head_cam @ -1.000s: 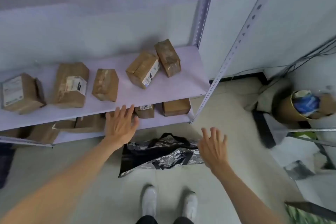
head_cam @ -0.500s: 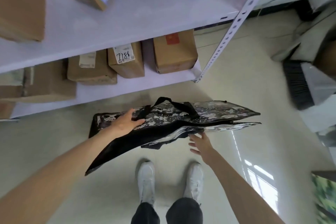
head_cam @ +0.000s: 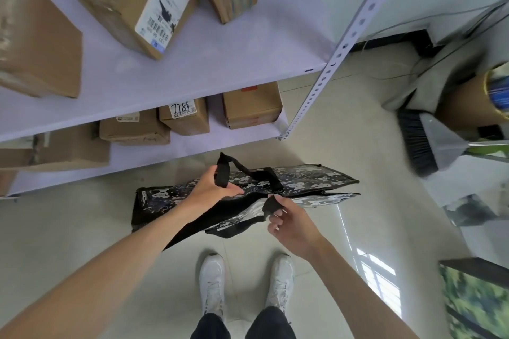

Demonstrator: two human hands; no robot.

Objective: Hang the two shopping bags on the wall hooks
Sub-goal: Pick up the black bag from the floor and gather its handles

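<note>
Here, below the front edge of the white metal shelf rack (head_cam: 192,69), the flat black-and-white patterned shopping bags (head_cam: 297,187) lie stacked, long axis running left to right; the left hand (head_cam: 212,187) is closed on a black strap handle (head_cam: 223,170) nearer the rack; the right hand (head_cam: 292,223) pinches another strap (head_cam: 271,205) on the side away from it; no wall hooks show.

We count two hands (head_cam: 212,190), two patterned shopping bags (head_cam: 303,181), seven cardboard boxes (head_cam: 137,0) across two shelves (head_cam: 234,63), and two white shoes (head_cam: 212,286).
</note>
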